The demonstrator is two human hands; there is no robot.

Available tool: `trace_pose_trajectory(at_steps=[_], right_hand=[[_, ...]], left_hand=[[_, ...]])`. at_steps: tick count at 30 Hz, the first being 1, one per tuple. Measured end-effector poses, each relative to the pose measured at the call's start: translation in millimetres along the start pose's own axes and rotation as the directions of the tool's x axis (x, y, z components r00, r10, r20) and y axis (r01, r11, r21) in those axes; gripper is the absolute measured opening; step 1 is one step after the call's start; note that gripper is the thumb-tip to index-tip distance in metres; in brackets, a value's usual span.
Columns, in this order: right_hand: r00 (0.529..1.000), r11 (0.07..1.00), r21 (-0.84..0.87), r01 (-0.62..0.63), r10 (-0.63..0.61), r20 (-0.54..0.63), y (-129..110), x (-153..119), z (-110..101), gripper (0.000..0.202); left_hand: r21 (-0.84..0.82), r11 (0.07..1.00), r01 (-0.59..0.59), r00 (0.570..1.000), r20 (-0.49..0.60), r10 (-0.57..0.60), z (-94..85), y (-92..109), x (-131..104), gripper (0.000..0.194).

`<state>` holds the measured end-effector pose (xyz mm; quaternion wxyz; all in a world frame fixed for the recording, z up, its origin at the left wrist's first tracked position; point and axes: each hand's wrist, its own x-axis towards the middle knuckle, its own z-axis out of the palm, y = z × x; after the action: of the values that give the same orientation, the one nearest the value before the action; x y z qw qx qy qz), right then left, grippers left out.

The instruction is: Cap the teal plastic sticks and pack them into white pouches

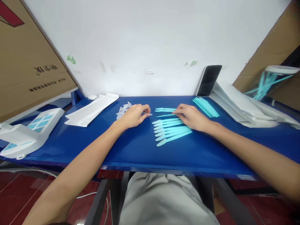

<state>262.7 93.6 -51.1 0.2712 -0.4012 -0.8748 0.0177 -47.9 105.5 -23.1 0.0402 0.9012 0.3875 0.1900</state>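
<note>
Between the fingers of my left hand point(135, 116) is a small translucent cap point(147, 113), its tip pointing right. My right hand point(190, 117) pinches the handle of a turquoise stick point(165, 115), whose narrow end points left toward the cap without touching it. Below that stick lies a row of several turquoise sticks point(174, 134) with whitish covers on their left ends. Two or so turquoise sticks point(165, 109) lie just above it. A loose pile of translucent caps point(123, 109) sits behind my left hand, partly hidden by it.
A turquoise bundle point(206, 107) lies right of my right hand, near a leaning phone point(209, 80). White sleeves point(91, 110) and a white device point(38, 131) are at left. Plastic bags point(246, 106) and a clear container point(269, 82) stand at right. A white wall rises behind.
</note>
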Motion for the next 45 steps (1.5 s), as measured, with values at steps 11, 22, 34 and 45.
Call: trace_pose_trajectory(at_steps=[11, 22, 34, 45], right_hand=[[0.992, 0.995, 0.077, -0.068, 0.076, -0.100, -18, -1, -2, 0.022], [0.995, 0.994, 0.052, -0.098, 0.099, -0.009, -26, -2, -7, 0.032], [0.999, 0.999, 0.040, 0.001, 0.002, -0.053, -25, -2, -9, 0.030], [0.996, 0.999, 0.034, 0.006, -0.003, -0.094, -25, -3, -13, 0.031]], left_hand=[[-0.187, 0.982, 0.039, 0.984, -0.166, -0.071, 0.7, 10, 0, 0.020], [-0.285, 0.956, 0.072, 0.968, -0.212, -0.136, 3.2, 21, 1, 0.019], [-0.310, 0.944, -0.116, 0.965, -0.260, 0.033, 13.2, 23, 1, 0.014], [-0.307, 0.939, -0.156, 0.952, -0.302, 0.059, 8.3, 20, 1, 0.012]])
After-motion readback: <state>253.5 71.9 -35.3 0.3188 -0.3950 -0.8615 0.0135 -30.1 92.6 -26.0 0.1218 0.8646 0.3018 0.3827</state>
